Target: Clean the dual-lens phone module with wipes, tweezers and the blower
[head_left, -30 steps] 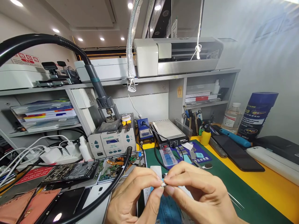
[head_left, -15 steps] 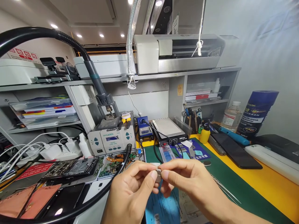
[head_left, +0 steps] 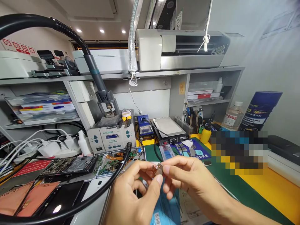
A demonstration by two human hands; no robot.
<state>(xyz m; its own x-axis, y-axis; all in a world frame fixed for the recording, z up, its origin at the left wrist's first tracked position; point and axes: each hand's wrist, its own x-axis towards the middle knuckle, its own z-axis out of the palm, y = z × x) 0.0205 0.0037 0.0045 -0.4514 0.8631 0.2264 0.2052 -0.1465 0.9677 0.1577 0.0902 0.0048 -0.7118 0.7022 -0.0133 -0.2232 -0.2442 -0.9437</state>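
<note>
In front of me, a small silvery part with copper-coloured bits (head_left: 158, 170) is pinched between both hands; its exact kind is too small to make out. My left hand (head_left: 140, 190) grips it from the left, thumb below and forefinger above. From the other side, my right hand (head_left: 187, 178) holds its right edge between thumb and forefinger, with the other fingers curled below. Under the hands lies a blue sheet with a barcode (head_left: 167, 206) on the green mat (head_left: 225, 178). The tweezers (head_left: 227, 189) lie partly hidden behind my right forearm.
On the left stand a hot-air station (head_left: 113, 139) and a tray of circuit boards (head_left: 110, 165), with a black hose (head_left: 98, 197) curving across. Behind the hands are a heating plate (head_left: 168, 128) and a blue soldering unit (head_left: 145, 125). A yellow bottle (head_left: 205, 134) and spray can (head_left: 259, 111) stand right.
The small part has been turned between my fingers, so copper-coloured bits now show. My left thumb has shifted slightly right. The camera view has moved a little.
</note>
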